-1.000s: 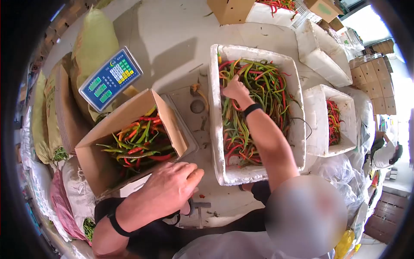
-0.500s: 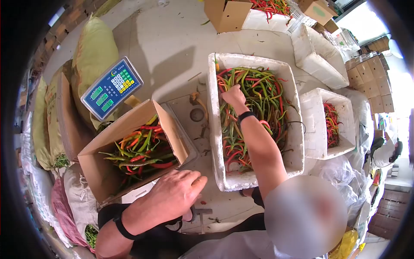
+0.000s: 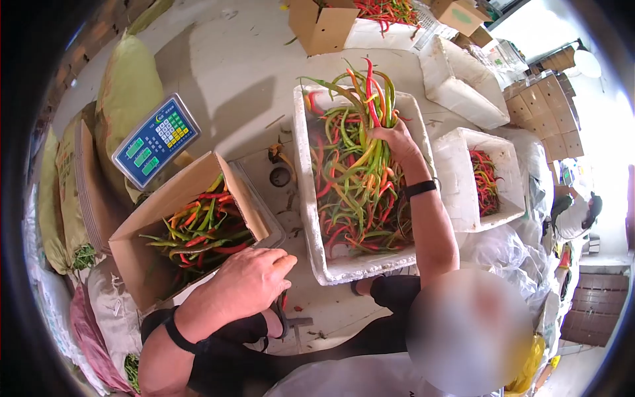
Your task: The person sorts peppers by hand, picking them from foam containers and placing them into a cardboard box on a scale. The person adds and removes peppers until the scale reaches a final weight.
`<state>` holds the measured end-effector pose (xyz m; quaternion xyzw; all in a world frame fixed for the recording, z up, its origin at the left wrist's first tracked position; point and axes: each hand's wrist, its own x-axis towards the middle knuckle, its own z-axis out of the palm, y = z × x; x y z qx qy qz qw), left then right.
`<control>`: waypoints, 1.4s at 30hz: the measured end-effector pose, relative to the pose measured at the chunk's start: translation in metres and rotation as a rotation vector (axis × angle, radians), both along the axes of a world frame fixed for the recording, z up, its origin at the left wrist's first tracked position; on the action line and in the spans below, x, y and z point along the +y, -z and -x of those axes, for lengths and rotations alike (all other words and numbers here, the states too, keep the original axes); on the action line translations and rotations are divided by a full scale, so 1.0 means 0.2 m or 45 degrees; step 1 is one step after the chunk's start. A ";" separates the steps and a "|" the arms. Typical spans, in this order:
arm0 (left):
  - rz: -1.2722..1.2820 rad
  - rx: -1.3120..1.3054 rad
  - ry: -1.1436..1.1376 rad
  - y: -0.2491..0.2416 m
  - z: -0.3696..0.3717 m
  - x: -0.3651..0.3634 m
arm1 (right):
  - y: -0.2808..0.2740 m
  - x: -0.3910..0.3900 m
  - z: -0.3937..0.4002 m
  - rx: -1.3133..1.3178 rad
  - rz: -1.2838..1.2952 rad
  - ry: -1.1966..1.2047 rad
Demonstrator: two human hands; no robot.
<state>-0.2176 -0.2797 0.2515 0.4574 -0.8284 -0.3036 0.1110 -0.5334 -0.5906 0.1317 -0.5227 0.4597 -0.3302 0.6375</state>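
Observation:
My right hand [image 3: 395,139] is closed round a bunch of long red and green peppers [image 3: 375,99], which stands up above the large white foam box [image 3: 305,198]. More mixed peppers [image 3: 360,215] lie in that box below the hand. My left hand [image 3: 254,278] hangs beside the near edge of the open cardboard carton [image 3: 149,215], its fingers curled and no item showing in them. Inside the carton lies a pile of red, orange and green peppers [image 3: 205,228]. Both wrists wear dark bands.
A blue scale display [image 3: 155,140] stands behind the carton. Full sacks [image 3: 129,86] line the left side. A smaller foam box [image 3: 456,178] with red peppers, an empty foam box [image 3: 463,83] and another carton [image 3: 322,28] are at the right and back.
My right hand has moved right and risen from the pile with a bunch of peppers in it. My left hand stays curled beside the carton. The whole view has shifted slightly.

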 end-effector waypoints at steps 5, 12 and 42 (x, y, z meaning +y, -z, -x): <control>-0.163 0.055 -0.050 -0.01 0.04 -0.03 | -0.26 0.10 0.05 -0.074 0.203 -0.031; -0.524 0.730 -0.424 0.09 0.16 -0.24 | -0.64 0.22 0.14 -0.142 0.355 -0.132; -0.564 2.315 -0.307 -0.19 0.85 -0.49 | -0.89 0.74 0.04 0.295 0.628 -0.224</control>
